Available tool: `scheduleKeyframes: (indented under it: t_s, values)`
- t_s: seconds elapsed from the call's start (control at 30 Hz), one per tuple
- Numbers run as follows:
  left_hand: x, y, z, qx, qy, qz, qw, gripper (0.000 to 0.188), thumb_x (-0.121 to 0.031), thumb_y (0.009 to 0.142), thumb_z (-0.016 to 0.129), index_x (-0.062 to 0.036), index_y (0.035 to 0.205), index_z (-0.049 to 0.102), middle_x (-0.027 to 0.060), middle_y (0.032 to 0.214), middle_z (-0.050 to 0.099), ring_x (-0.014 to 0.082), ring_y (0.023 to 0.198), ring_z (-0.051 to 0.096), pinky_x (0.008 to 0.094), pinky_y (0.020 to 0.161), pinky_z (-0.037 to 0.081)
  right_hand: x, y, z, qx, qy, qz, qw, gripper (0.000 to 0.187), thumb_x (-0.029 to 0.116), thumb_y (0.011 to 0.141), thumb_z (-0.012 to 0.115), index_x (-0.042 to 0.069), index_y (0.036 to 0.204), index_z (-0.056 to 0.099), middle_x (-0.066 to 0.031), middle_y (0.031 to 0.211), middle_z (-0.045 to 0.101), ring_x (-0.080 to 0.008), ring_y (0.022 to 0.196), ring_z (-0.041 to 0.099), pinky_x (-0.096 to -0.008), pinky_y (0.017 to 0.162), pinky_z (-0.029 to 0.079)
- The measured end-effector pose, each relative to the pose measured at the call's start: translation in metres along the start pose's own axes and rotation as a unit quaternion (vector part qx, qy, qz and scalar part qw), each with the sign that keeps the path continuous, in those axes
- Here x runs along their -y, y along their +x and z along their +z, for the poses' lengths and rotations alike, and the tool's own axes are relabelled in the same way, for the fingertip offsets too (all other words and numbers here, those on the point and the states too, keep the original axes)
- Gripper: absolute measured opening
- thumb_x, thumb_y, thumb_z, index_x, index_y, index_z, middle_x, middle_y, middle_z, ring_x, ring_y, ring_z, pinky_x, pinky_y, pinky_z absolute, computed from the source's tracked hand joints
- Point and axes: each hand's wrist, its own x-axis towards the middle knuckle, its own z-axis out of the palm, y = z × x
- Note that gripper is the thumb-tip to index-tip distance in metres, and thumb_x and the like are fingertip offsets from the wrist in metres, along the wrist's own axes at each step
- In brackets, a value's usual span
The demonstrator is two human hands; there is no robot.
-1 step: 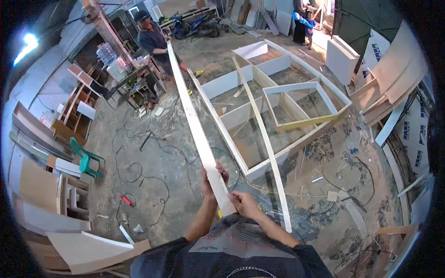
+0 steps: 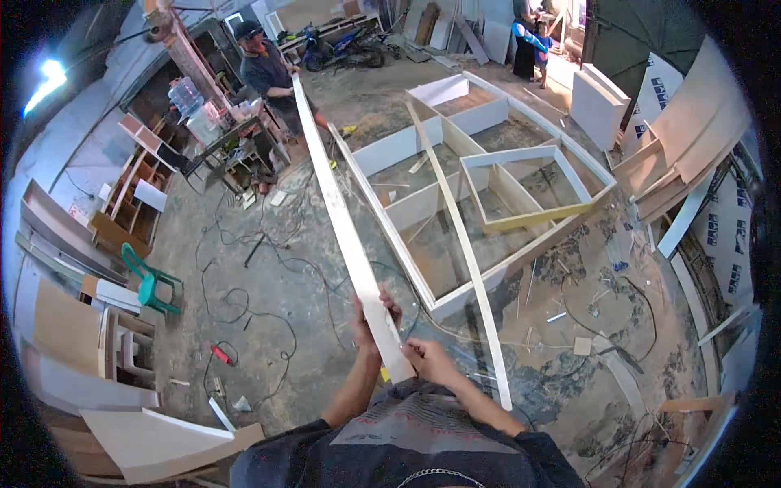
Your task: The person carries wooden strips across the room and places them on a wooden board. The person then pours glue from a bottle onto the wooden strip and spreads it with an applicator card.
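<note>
A long, narrow white board (image 2: 348, 232) runs from in front of my body up toward the far left. My left hand (image 2: 363, 335) is closed around it from beneath, with fingers showing along both edges. Closer to the near end, my right hand (image 2: 431, 361) pinches the board's right edge between thumb and fingers. Whether anything small is also in that pinch is hidden. At the far end, another person (image 2: 264, 69) in a dark shirt and cap holds the same board with their hands.
Right of the board lies a large white-edged wooden frame (image 2: 429, 302) with a smaller frame (image 2: 533, 218) on it. A thin strip (image 2: 468, 252) crosses it. Cables (image 2: 285, 321), a red tool (image 2: 220, 353) and offcuts litter the floor. A green chair (image 2: 150, 281) stands left.
The board's near end shows slightly more in front of my shirt. Both hands keep their places on it.
</note>
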Motion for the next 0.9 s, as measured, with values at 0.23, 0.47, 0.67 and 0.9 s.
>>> scheduleKeyframes:
  t_s: [0.23,0.47,0.67,0.9]
  values:
    - [-0.038,0.055,-0.023,0.039,0.084,-0.072,0.993,0.08,-0.062,0.087,0.054,-0.0059,0.142,0.038,0.0072,0.125,0.056,0.0267,0.111,0.054,0.0531,0.1,0.04,-0.004,0.081,-0.001,-0.001,0.051,0.029,0.998,0.043,0.037,0.098,0.053,-0.002,0.113,0.063,-0.0047,0.074,0.064,-0.0084,0.067,0.057,-0.0301,0.06,0.047]
    - [-0.138,0.208,-0.065,0.083,-0.018,-0.105,0.991,0.069,-0.052,0.093,0.051,-0.0102,0.146,0.033,0.0065,0.133,0.051,0.0259,0.113,0.055,0.0457,0.1,0.047,-0.009,0.161,-0.006,-0.011,-0.045,0.1,0.994,0.042,0.039,0.096,0.058,-0.001,0.108,0.063,-0.0069,0.073,0.063,-0.01,0.066,0.057,-0.0294,0.057,0.045]
    - [-0.18,0.251,-0.086,0.056,-0.05,-0.152,0.985,0.079,-0.041,0.073,0.081,-0.0125,0.134,0.04,-0.0002,0.106,0.052,0.0203,0.1,0.055,0.0432,0.099,0.044,0.001,0.218,0.001,0.011,0.055,0.202,0.978,0.032,0.032,0.097,0.059,0.0,0.099,0.061,0.002,0.069,0.052,-0.0051,0.066,0.044,-0.0268,0.057,0.039]
    - [-0.248,0.278,-0.112,0.068,0.024,-0.243,0.967,0.084,-0.046,0.067,0.083,-0.0165,0.135,0.042,-0.0004,0.119,0.055,0.0253,0.111,0.056,0.0511,0.107,0.04,0.015,0.309,0.049,-0.048,0.074,0.228,0.97,0.037,0.034,0.101,0.05,0.001,0.117,0.054,-0.003,0.084,0.058,-0.009,0.076,0.053,-0.0275,0.067,0.047]
